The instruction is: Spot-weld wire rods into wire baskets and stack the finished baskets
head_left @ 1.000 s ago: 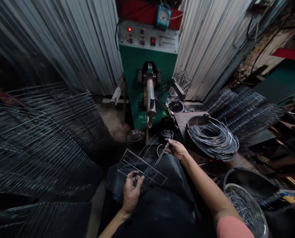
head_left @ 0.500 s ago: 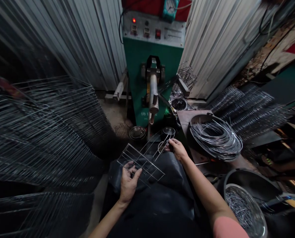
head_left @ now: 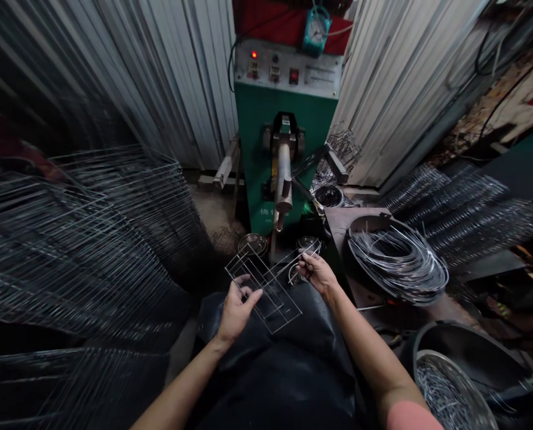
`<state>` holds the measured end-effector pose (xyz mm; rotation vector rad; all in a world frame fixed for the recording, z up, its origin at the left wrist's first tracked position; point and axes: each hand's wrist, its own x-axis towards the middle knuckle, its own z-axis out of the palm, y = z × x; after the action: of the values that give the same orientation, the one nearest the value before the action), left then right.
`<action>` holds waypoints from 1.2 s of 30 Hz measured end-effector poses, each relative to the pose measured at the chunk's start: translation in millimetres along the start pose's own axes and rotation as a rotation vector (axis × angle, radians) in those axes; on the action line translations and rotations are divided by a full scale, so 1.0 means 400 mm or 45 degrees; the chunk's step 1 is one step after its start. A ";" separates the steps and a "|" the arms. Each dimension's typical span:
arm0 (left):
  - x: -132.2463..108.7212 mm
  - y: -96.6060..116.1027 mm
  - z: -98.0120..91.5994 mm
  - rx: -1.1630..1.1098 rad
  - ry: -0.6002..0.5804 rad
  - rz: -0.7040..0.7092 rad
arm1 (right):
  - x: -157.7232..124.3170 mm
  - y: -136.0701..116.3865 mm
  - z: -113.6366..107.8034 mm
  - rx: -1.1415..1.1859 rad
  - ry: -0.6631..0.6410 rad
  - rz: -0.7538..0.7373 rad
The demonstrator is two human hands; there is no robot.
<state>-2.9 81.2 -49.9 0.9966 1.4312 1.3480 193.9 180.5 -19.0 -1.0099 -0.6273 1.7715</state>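
My left hand (head_left: 237, 312) grips the edge of a rectangular welded wire frame (head_left: 266, 292), which lies flat and tilted above my lap. My right hand (head_left: 318, 273) pinches thin steel wire rods (head_left: 300, 263) between thumb and fingers, and they run across the frame's far end. Both hands are just in front of the lower electrode of a green spot-welding machine (head_left: 266, 125). The rods and frame partly overlap, and their contact points are hard to see against the dark background. A black apron (head_left: 270, 370) covers my lap beneath them.
Large stacks of wire racks (head_left: 91, 251) fill the left side, with more (head_left: 455, 209) at right. A coil of wire (head_left: 398, 263) lies in a dark tray at right. A steel bowl of short wires (head_left: 448, 394) sits at lower right. Corrugated metal sheets (head_left: 396, 77) flank the machine.
My left hand has moved up and to the right, carrying the frame closer to the welder and turning it. My right hand stays near the electrode, and the view has shifted slightly.
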 end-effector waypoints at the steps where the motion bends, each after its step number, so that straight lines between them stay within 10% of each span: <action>1: 0.016 0.010 0.000 0.010 -0.027 -0.007 | 0.008 -0.007 0.009 -0.006 0.002 -0.009; 17: 0.226 0.092 0.050 -0.084 -0.222 -0.147 | 0.189 -0.068 0.071 -0.037 0.051 -0.183; 36: 0.270 0.084 0.079 -0.166 -0.215 -0.234 | 0.251 -0.066 0.071 -0.141 0.073 -0.139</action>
<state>-2.1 196.0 -25.4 0.8512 1.2591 1.1788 163.5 283.8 -18.9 -1.0775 -0.7370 1.6220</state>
